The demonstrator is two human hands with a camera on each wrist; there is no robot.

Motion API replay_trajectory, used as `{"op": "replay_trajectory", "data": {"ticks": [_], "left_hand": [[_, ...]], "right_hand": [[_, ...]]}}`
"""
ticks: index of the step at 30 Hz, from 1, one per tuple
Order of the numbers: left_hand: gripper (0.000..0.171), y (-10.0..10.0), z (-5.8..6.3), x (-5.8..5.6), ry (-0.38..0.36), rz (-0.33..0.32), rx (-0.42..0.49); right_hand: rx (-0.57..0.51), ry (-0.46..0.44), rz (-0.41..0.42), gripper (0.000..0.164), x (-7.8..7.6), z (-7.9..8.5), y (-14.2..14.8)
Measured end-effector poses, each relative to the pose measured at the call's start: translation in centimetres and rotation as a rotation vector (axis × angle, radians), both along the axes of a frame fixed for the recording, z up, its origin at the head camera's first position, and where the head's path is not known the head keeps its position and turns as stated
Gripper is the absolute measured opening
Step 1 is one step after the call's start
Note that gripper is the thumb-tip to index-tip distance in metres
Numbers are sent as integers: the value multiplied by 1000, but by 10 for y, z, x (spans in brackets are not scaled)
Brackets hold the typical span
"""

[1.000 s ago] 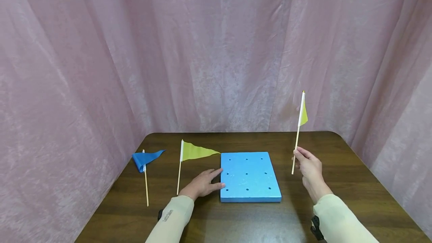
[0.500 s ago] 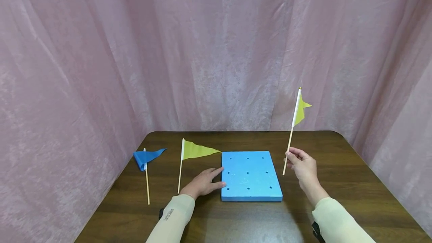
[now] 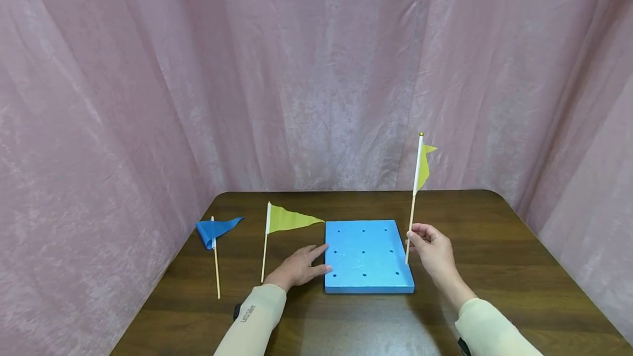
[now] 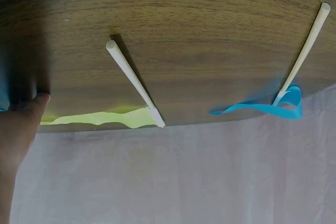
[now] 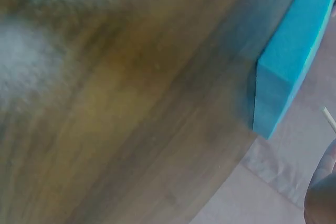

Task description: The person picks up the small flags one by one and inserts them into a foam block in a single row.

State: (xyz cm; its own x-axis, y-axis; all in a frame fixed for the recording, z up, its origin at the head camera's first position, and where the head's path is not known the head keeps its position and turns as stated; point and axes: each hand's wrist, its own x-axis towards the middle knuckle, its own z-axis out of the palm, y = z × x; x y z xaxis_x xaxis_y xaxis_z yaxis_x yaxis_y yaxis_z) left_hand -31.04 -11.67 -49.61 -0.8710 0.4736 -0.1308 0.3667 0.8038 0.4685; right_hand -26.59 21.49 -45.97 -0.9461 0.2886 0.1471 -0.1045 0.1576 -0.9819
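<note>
My right hand [image 3: 434,251] pinches the wooden stick of a small yellow flag [image 3: 422,172] between thumb and fingers. The flag stands nearly upright, and its lower tip overlaps the right edge of a blue board [image 3: 351,262] in the head view. Rows of small holes mark the board's top. My left hand [image 3: 298,268] rests at the board's left edge, its fingers extended against the side. In the right wrist view, the stick's end [image 5: 329,117] shows beside the fingers, near the board's corner [image 5: 278,87].
A second yellow flag [image 3: 289,220] lies left of the board, its tip reaching the board's back left corner. Farther left lies a blue flag [image 3: 215,229] with its cloth partly folded. Both are on the brown wooden table [image 3: 316,323], with a pink curtain [image 3: 316,76] behind.
My right hand has moved left with the yellow flag, from beside the board to over its right edge. My left hand stays at the board's left side.
</note>
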Motion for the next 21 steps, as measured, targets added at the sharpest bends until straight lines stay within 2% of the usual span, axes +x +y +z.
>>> {"op": "replay_trajectory", "data": {"ticks": [15, 21], "left_hand": [[68, 1, 0, 1, 10, -6, 9], [68, 1, 1, 2, 11, -2, 11]], "right_hand": [[95, 53, 30, 18, 12, -17, -13], [126, 41, 47, 17, 12, -22, -15]]}}
